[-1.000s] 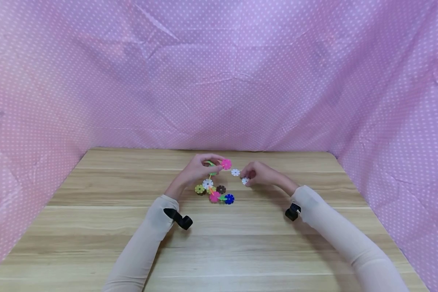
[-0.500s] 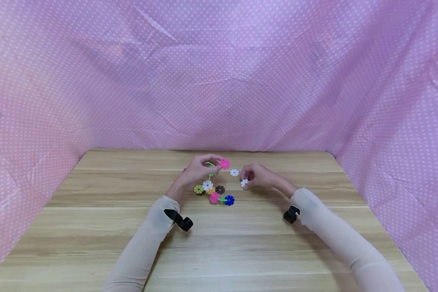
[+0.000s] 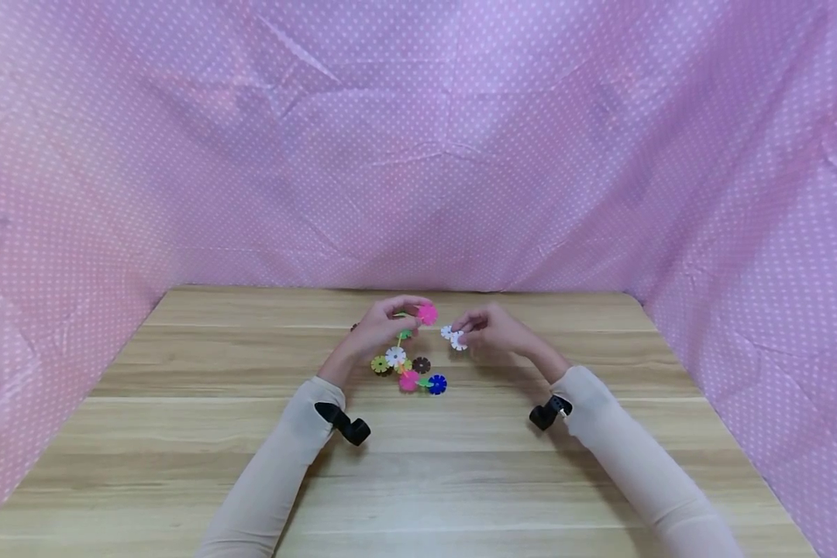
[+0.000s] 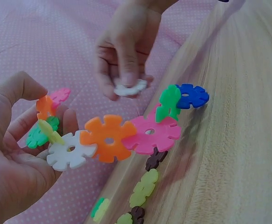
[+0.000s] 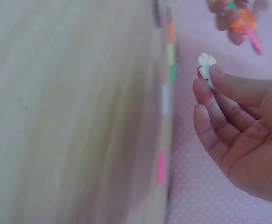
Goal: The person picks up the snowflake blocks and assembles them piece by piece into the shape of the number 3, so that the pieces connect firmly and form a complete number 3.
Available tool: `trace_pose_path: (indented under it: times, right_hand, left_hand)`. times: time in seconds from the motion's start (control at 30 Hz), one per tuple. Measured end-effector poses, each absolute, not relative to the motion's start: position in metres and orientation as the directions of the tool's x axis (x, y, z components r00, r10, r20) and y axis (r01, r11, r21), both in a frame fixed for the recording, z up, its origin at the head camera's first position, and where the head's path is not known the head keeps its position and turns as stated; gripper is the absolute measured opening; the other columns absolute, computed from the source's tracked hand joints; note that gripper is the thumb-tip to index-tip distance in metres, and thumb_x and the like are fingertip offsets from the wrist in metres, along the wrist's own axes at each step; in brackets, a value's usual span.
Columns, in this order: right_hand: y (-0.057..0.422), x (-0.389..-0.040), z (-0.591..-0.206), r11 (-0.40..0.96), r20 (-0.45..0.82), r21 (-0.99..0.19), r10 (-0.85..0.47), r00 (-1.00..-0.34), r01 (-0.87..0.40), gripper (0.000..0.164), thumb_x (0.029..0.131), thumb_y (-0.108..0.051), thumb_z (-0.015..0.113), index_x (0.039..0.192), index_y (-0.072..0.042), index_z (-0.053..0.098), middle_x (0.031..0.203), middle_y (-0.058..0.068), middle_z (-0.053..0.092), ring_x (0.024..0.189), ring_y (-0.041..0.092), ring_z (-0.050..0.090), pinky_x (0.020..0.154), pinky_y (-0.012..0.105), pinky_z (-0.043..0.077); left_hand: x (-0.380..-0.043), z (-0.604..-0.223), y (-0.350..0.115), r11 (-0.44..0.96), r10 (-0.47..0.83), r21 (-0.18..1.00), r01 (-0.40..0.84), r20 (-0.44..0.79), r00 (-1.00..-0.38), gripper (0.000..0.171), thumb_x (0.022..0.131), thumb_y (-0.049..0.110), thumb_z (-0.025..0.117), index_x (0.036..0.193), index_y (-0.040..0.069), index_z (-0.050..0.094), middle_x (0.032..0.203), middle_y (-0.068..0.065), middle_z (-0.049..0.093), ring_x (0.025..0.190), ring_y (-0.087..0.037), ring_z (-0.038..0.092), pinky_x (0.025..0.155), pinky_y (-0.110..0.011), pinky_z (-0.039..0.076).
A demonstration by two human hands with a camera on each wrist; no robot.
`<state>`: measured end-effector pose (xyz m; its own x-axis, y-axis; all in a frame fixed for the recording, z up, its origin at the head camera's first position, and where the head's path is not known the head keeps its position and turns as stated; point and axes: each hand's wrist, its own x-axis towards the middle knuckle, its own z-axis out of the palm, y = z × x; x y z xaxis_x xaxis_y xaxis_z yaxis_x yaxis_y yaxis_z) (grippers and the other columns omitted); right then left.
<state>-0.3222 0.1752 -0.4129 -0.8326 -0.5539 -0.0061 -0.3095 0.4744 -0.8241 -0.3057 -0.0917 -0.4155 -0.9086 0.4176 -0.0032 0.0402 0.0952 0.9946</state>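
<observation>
In the left wrist view my left hand point(image 4: 19, 149) holds a chain of slotted, flower-shaped plastic discs point(image 4: 109, 139), its thumb at an orange disc near one end. The chain runs through pink, orange, green, yellow, white, orange, pink and green to a blue disc point(image 4: 192, 96). Facing it across a gap, my right hand point(image 3: 497, 329) pinches a loose white flower disc point(image 5: 207, 65) between thumb and fingers. In the head view that white disc is apart from the chain's pink end disc point(image 3: 428, 314). A second white disc point(image 3: 447, 332) appears right beside it, on the table.
Loose brown and yellow discs point(image 4: 144, 187) lie on the wooden table point(image 3: 418, 480) below the chain. Along the tabletop in the right wrist view are a pink disc point(image 5: 161, 169) and several other coloured ones. A pink dotted cloth point(image 3: 418, 155) hangs behind the table.
My right hand has moved left with the white disc, bringing it near the other white one and closer to the chain. The left hand and chain stay almost still.
</observation>
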Motion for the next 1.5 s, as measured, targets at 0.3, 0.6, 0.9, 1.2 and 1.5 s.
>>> trace_pose_path:
  times: [0.3, 0.6, 0.9, 1.2, 1.5]
  right_hand:
    - [0.161, -0.323, -0.395, 0.279, 0.112, -0.925, -0.449, -0.886, -0.259, 0.018, 0.088, 0.000, 0.076, 0.103, 0.009, 0.069, 0.089, 0.011, 0.073, 0.077, 0.015, 0.070, 0.070, 0.031, 0.063]
    - [0.146, -0.320, -0.398, 0.161, 0.180, -0.955, -0.348, -0.920, -0.248, 0.018, 0.085, 0.006, 0.077, 0.098, 0.012, 0.067, 0.085, 0.009, 0.076, 0.073, 0.013, 0.074, 0.070, 0.028, 0.063]
    - [0.136, -0.313, -0.403, 0.193, 0.256, -0.928, -0.294, -0.921, -0.319, 0.016, 0.083, 0.004, 0.080, 0.093, 0.010, 0.069, 0.083, 0.014, 0.075, 0.069, 0.009, 0.071, 0.062, 0.020, 0.059]
    - [0.130, -0.310, -0.406, 0.207, 0.339, -0.890, -0.295, -0.893, -0.406, 0.012, 0.084, 0.004, 0.079, 0.089, 0.009, 0.070, 0.089, 0.029, 0.072, 0.069, 0.008, 0.069, 0.063, 0.018, 0.058]
    - [0.128, -0.308, -0.403, 0.231, 0.355, -0.868, -0.329, -0.875, -0.439, 0.009, 0.085, 0.011, 0.074, 0.091, 0.015, 0.070, 0.094, 0.033, 0.072, 0.075, 0.026, 0.070, 0.068, 0.017, 0.059]
  left_hand:
    - [-0.308, -0.416, -0.090, 0.063, 0.402, 0.998, 0.030, 0.002, -0.916, 0.043, 0.098, 0.006, 0.058, 0.141, 0.008, 0.057, 0.109, -0.005, 0.057, 0.094, -0.033, 0.063, 0.081, -0.043, 0.062]
    - [-0.306, -0.416, -0.091, 0.013, 0.394, 1.000, 0.002, -0.003, -0.919, 0.040, 0.099, 0.007, 0.058, 0.139, 0.009, 0.059, 0.111, -0.006, 0.063, 0.094, -0.034, 0.062, 0.075, -0.029, 0.061]
    - [-0.307, -0.418, -0.090, -0.068, 0.415, 0.997, -0.023, 0.007, -0.910, 0.040, 0.103, 0.010, 0.057, 0.142, -0.001, 0.053, 0.118, -0.007, 0.062, 0.080, -0.013, 0.059, 0.072, -0.022, 0.058]
    - [-0.305, -0.415, -0.087, -0.085, 0.360, 0.990, -0.110, -0.073, -0.930, 0.030, 0.100, 0.007, 0.061, 0.130, 0.006, 0.058, 0.103, -0.002, 0.067, 0.085, -0.019, 0.061, 0.079, -0.029, 0.058]
    - [-0.303, -0.413, -0.084, -0.028, 0.317, 0.994, -0.103, -0.089, -0.944, 0.022, 0.097, 0.006, 0.065, 0.119, 0.009, 0.060, 0.095, -0.003, 0.070, 0.095, -0.025, 0.068, 0.089, -0.039, 0.058]
